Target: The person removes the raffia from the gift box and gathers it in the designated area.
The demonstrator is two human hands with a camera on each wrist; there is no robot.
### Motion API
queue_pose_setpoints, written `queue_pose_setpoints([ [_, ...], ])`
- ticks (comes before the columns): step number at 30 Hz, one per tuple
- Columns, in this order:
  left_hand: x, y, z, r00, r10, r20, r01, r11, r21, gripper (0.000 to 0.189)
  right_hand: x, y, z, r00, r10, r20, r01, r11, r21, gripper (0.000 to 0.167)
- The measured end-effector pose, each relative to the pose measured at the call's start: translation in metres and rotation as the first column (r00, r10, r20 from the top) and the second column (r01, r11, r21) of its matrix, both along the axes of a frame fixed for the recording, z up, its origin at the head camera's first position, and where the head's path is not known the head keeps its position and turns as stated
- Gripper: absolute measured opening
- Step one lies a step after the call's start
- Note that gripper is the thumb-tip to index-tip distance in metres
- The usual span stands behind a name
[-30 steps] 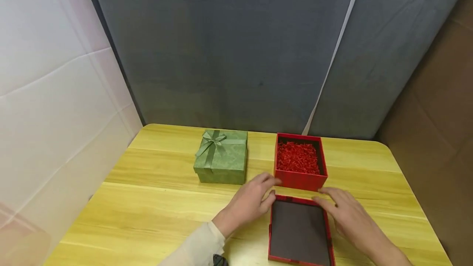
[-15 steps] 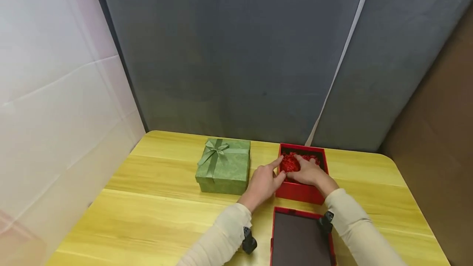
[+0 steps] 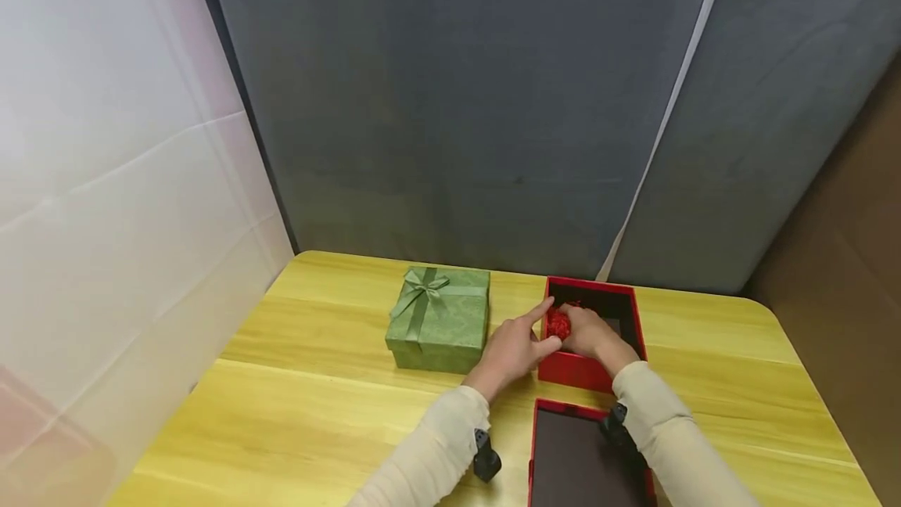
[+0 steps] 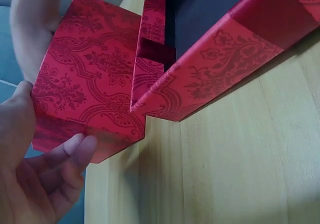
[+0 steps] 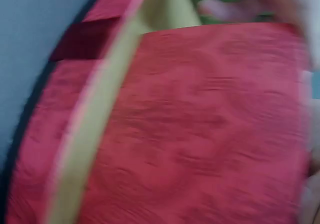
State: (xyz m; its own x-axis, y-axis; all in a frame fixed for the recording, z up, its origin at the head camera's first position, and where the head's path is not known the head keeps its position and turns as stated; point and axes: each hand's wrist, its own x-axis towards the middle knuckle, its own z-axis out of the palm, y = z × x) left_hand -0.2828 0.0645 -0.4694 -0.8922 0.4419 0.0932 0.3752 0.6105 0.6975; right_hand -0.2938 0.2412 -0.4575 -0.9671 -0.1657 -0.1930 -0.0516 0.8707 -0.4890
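A red patterned gift box stands without its lid at the back right of the table. Inside it my right hand clutches red shredded paper, bunched against the left wall. The dark bottom shows on the box's right side. My left hand holds the box at its left wall, index finger and thumb spread along the rim. In the left wrist view, the left hand's other fingers curl beside the outer wall. The box's front wall fills most of the blurred right wrist view, leaving the right hand's fingers hidden.
The red lid lies upside down in front of the box, its dark inside facing up, under the right forearm. A green gift box with a ribbon bow stands left of the hands. A grey curtain hangs behind the wooden table.
Both hands have gone from the lid to the red box. The shredded paper, spread across the box before, is now gathered at its left side in my right hand.
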Motion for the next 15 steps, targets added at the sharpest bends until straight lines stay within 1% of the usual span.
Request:
queue_pose_setpoints([
  [2, 0.002, 0.0, -0.002, 1.0, 0.008, 0.0, -0.008, 1.0, -0.011, 0.071, 0.006, 0.006, 0.012, 0.999, 0.018, -0.041, -0.019, 0.999, -0.036, 0.065],
  [4, 0.003, -0.001, -0.004, 1.0, 0.019, -0.005, -0.019, 1.0, -0.018, 0.071, 0.013, 0.015, 0.034, 0.996, 0.012, -0.091, -0.017, 0.998, -0.053, 0.069],
  [5, 0.003, -0.001, -0.004, 1.0, 0.023, -0.009, -0.023, 1.0, -0.017, 0.072, 0.016, 0.022, 0.047, 0.991, 0.009, -0.137, -0.017, 0.998, -0.055, 0.069],
  [6, 0.002, -0.001, -0.004, 1.0, 0.025, -0.013, -0.025, 1.0, -0.012, 0.072, 0.02, 0.03, 0.061, 0.984, -0.006, -0.177, -0.004, 0.999, -0.054, 0.069],
  [8, 0.002, -0.001, -0.003, 1.0, 0.023, -0.017, -0.023, 1.0, -0.002, 0.072, 0.027, 0.051, 0.086, 0.964, -0.047, -0.261, 0.036, 0.998, -0.049, 0.065],
  [10, 0.001, 0.0, -0.001, 1.0, 0.016, -0.02, -0.016, 1.0, 0.007, 0.071, 0.034, 0.074, 0.102, 0.943, -0.101, -0.316, 0.093, 0.995, -0.042, 0.063],
  [11, 0.001, 0.0, 0.0, 1.0, 0.015, -0.019, -0.015, 1.0, 0.004, 0.071, 0.037, 0.086, 0.106, 0.938, -0.131, -0.321, 0.126, 0.991, -0.037, 0.063],
  [12, 0.001, 0.0, 0.001, 1.0, 0.013, -0.018, -0.013, 1.0, 0.004, 0.071, 0.04, 0.099, 0.108, 0.939, -0.158, -0.307, 0.156, 0.987, -0.032, 0.065],
  [14, 0.001, 0.0, 0.003, 1.0, 0.009, -0.016, -0.009, 1.0, -0.002, 0.071, 0.044, 0.122, 0.101, 0.945, -0.21, -0.25, 0.21, 0.977, -0.028, 0.07],
  [15, 0.001, 0.0, 0.003, 1.0, 0.012, -0.015, -0.012, 1.0, -0.004, 0.071, 0.046, 0.131, 0.094, 0.95, -0.232, -0.21, 0.231, 0.972, -0.03, 0.073],
])
